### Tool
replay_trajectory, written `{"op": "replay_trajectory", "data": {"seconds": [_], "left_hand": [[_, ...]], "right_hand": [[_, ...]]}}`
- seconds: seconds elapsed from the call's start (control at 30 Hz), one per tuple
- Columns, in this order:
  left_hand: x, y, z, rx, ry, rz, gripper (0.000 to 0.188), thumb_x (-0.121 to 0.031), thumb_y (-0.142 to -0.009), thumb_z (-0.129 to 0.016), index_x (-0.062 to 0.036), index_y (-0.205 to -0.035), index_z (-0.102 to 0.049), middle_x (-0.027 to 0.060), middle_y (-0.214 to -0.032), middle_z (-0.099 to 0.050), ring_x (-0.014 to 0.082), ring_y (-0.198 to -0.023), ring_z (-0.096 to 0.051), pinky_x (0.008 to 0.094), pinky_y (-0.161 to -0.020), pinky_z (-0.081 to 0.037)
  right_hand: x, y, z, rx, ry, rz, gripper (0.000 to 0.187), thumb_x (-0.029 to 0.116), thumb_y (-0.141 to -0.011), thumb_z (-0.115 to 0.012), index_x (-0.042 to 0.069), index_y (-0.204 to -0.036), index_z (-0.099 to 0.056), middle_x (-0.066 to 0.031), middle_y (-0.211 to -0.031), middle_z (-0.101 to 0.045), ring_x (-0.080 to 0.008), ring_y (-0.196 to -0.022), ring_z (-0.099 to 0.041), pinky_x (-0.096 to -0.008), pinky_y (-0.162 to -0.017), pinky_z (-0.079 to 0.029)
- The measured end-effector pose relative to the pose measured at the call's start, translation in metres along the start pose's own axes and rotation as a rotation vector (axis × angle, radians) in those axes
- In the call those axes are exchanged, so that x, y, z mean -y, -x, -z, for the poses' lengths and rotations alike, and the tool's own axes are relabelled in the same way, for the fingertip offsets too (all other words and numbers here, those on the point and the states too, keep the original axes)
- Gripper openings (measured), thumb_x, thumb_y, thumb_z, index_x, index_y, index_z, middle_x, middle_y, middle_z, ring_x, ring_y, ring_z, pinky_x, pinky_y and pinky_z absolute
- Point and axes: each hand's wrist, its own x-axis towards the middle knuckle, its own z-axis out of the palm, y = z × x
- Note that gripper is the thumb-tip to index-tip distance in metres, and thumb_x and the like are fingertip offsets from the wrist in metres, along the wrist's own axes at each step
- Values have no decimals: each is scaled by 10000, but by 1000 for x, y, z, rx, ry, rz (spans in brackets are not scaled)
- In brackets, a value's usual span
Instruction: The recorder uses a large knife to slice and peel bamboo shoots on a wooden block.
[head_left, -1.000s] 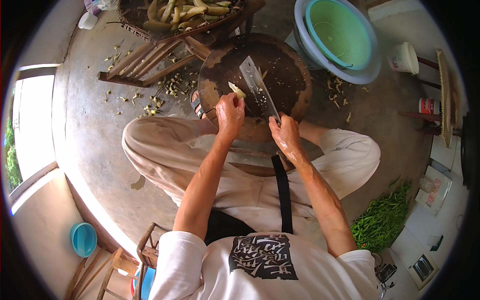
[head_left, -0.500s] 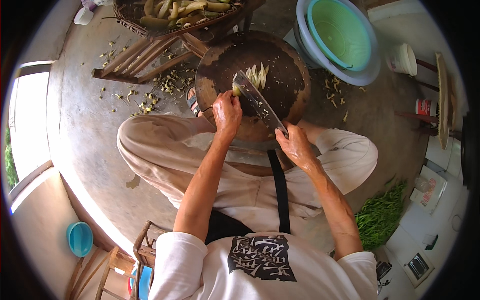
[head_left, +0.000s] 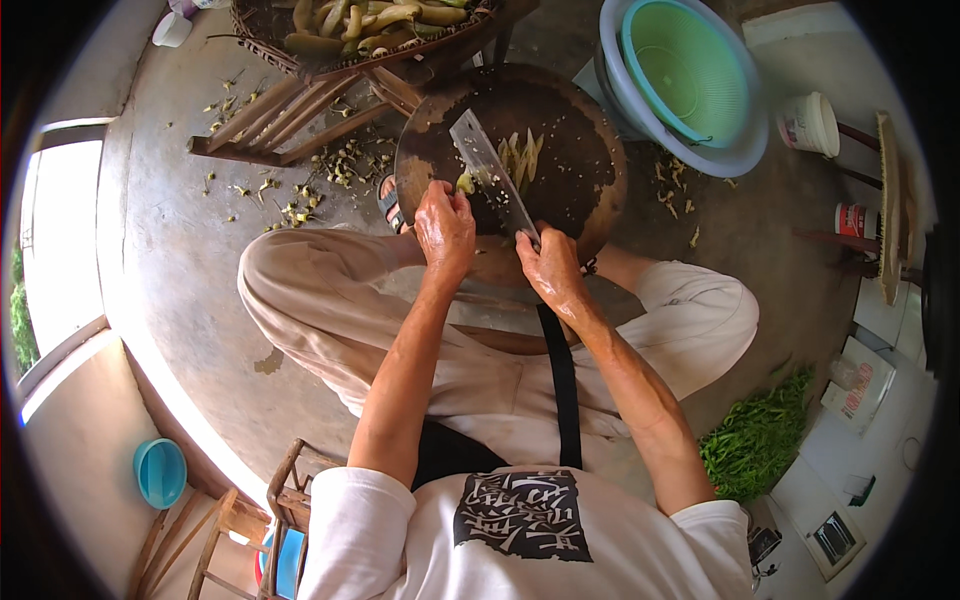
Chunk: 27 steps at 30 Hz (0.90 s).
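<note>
- From where I stand, the right hand (head_left: 556, 268) is wrapped round the handle of a broad cleaver (head_left: 490, 168), its blade slanting away over the block.
- The left hand (head_left: 445, 230) is curled, fingertips closed on a pale vegetable piece (head_left: 466, 183) just left of the blade; the thumb's exact hold is hidden from me.
- Cut strips (head_left: 521, 160) lie on the blade's other side, near the middle of the block.
- To slice well here, I'd tuck those left fingertips back behind the knuckles, since they sit very near the steel.
- A firm but light pinch should suit a piece this small; short, even strokes would likely give matching strips, and wet hands call for a sure grip.
- The round chopping block (head_left: 585, 190) is dark, worn pale at the rim and speckled with seeds.
- Beyond it, a woven basket (head_left: 268, 52) holds long pale-green vegetables (head_left: 385, 18); to the right, a green colander (head_left: 675, 70) sits in a blue basin (head_left: 757, 115).
- Trimmings (head_left: 350, 165) litter the concrete floor (head_left: 215, 360), and a heap of greens (head_left: 760, 435) lies at the right.
</note>
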Motion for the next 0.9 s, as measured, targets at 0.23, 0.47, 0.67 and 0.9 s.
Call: {"op": "replay_trajectory", "data": {"seconds": [0.23, 0.47, 0.67, 0.9], "left_hand": [[-1, 14, 4, 15, -97, -141, 170, -146, -847, -609, -11, -943, -644, 183, -866, -601, 394, -779, -610, 467, -692, -486], [-1, 10, 6, 32, -198, -103, 121, -120, -855, -572, -23, -860, -643, 182, -872, -598, 397, -774, -611, 464, -676, -496], [7, 10, 5, 29, -252, -182, 97, -87, -824, -573, -9, -822, -630, 190, -853, -590, 385, -776, -617, 459, -671, -500], [3, 8, 5, 102, -251, -136, 135, -121, -865, -548, -29, -878, -646, 183, -883, -597, 405, -824, -604, 473, -711, -481]], "right_hand": [[8, 20, 19, 18, 29, 13, 206, 127, -868, -594, -53, -776, -554, -248, -640, -592, -414, -619, -623, -439, -546, -465], [8, 35, 30, 123, 11, -69, 210, 137, -872, -588, -68, -828, -589, -231, -621, -594, -374, -573, -627, -406, -531, -462], [-1, 33, 34, 241, 10, -165, 239, 160, -879, -586, -77, -865, -615, -190, -604, -602, -286, -539, -627, -389, -538, -467], [5, 14, 13, 118, 123, -14, 223, 146, -874, -590, -72, -831, -609, -250, -682, -623, -404, -665, -647, -418, -566, -472]]}}
